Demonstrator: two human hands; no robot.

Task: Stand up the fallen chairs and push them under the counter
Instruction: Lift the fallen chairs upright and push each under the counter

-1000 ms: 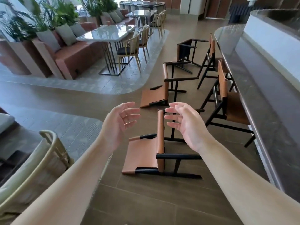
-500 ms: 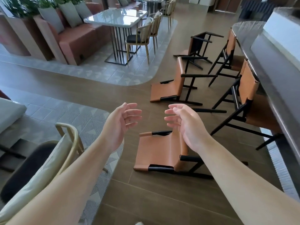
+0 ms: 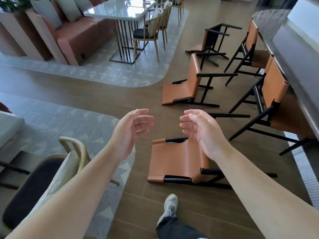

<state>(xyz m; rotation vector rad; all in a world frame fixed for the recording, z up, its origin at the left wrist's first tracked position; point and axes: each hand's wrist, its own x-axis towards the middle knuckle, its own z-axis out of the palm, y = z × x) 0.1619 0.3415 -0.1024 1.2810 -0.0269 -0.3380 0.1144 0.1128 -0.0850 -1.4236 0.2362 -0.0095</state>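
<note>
The left hand (image 3: 128, 131) and right hand (image 3: 202, 133) hover with fingers loosely spread, grasping nothing, above the nearest fallen chair (image 3: 174, 161) on the floor beside the counter (image 3: 293, 54). Lifted carelessly, its black legs could snag the upright chair (image 3: 276, 99) at the counter's edge.

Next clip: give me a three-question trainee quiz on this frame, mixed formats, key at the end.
1. True or false: the left hand and right hand are both open and holding nothing.
2. How many tan chairs lie fallen on the floor?
A. one
B. three
C. five
3. Fill in: the nearest fallen chair lies below the ____ hand in the picture.

Key
1. True. Both hands hover with fingers spread, apart from any chair.
2. B. The nearest one, the middle fallen chair and the far fallen chair. Two upright chairs stand at the counter.
3. right
</note>
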